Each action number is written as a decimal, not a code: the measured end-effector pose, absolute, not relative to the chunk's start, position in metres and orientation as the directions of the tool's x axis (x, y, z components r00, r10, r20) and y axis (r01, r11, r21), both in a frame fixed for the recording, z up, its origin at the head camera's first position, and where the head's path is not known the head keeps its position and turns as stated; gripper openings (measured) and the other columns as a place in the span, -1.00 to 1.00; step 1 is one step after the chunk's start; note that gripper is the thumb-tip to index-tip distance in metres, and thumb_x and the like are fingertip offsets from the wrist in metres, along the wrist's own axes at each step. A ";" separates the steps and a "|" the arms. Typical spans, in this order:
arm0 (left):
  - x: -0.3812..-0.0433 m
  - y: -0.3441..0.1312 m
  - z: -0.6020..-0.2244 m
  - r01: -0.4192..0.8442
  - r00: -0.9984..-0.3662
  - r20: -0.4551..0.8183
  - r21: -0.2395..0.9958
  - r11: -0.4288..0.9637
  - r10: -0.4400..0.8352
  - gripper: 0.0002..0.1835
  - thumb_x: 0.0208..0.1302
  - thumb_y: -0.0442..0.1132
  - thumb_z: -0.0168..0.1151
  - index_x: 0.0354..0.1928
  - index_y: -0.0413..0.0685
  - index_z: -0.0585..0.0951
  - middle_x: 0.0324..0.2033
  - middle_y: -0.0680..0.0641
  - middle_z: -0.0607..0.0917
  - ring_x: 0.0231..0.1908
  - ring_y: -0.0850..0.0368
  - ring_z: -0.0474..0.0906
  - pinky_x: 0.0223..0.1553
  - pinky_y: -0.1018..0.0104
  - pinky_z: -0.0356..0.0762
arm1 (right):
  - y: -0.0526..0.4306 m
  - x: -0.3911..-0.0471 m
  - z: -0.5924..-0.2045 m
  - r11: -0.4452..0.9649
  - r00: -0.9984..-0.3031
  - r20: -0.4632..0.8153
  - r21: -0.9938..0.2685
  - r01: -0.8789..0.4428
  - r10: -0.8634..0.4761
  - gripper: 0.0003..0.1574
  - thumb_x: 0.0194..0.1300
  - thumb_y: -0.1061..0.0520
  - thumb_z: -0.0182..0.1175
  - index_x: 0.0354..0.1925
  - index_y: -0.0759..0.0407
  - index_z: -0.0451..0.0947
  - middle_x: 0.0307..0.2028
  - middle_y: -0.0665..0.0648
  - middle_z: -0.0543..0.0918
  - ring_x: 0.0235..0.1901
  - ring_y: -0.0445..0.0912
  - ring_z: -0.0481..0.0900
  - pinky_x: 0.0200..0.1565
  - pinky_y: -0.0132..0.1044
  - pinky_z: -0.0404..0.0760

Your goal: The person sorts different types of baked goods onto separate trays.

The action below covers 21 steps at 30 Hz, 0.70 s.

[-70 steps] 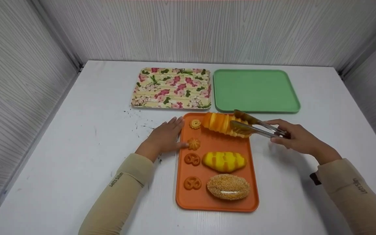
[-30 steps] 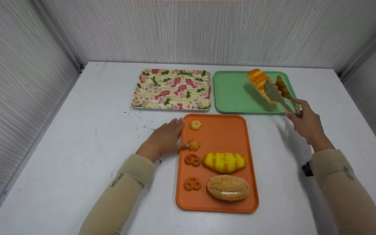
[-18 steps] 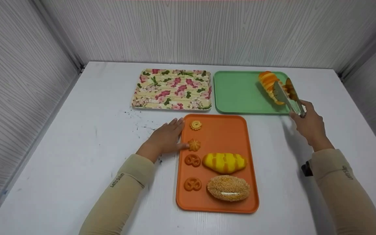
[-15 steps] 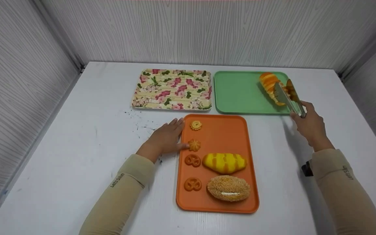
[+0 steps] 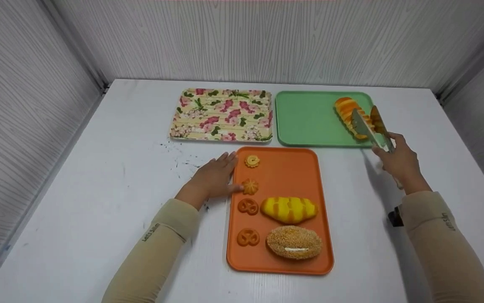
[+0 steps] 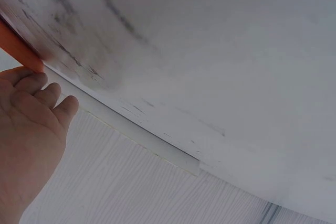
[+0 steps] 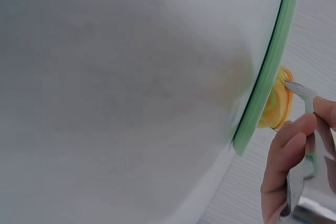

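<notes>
My right hand (image 5: 401, 162) grips metal tongs (image 5: 365, 128) over the right end of the green tray (image 5: 305, 120). Between the tong tips lies an orange-and-cream striped bread loaf (image 5: 345, 108), set slantwise on that tray. The right wrist view shows a tong tip against the loaf (image 7: 278, 103), past the green rim (image 7: 262, 90). My left hand (image 5: 212, 176) rests at the left edge of the orange tray (image 5: 286, 168), fingers extended. Its thumb reaches over the rim, right beside a star-shaped cookie (image 5: 249, 187). In the left wrist view the fingertips meet the orange edge (image 6: 18, 48).
On the orange tray sit a yellow striped bread (image 5: 289, 210), a seeded bun (image 5: 294, 242), a round cookie (image 5: 252, 161) and two pretzel-shaped cookies, one the front pretzel (image 5: 248, 237). A floral tray (image 5: 220, 113) stands left of the green one. Wood-patterned walls (image 5: 242, 42) enclose the table.
The tongs have carried the loaf from the orange tray to the green tray's right side. Over the last half second it has come slightly nearer and lower. My left hand has stayed put.
</notes>
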<state>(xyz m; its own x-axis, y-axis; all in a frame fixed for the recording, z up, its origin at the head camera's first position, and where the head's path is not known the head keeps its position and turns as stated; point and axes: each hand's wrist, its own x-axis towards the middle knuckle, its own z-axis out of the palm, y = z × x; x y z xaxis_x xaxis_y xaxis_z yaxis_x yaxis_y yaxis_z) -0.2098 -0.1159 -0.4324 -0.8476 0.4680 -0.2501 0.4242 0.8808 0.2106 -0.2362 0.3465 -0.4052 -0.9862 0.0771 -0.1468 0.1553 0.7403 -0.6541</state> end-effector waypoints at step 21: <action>-0.209 -0.116 -0.431 0.424 -0.847 -0.245 0.222 0.878 0.471 -0.02 0.27 0.34 0.01 0.50 -0.09 -0.06 0.47 -0.03 -0.12 0.44 0.04 -0.24 0.39 0.10 -0.17 | 0.350 -0.229 -0.396 0.752 -0.996 -0.045 -0.654 0.085 0.074 0.21 0.22 -0.47 -0.01 0.50 0.14 -0.23 -0.13 0.41 0.47 -0.44 -0.04 0.61 -0.44 -0.23 0.56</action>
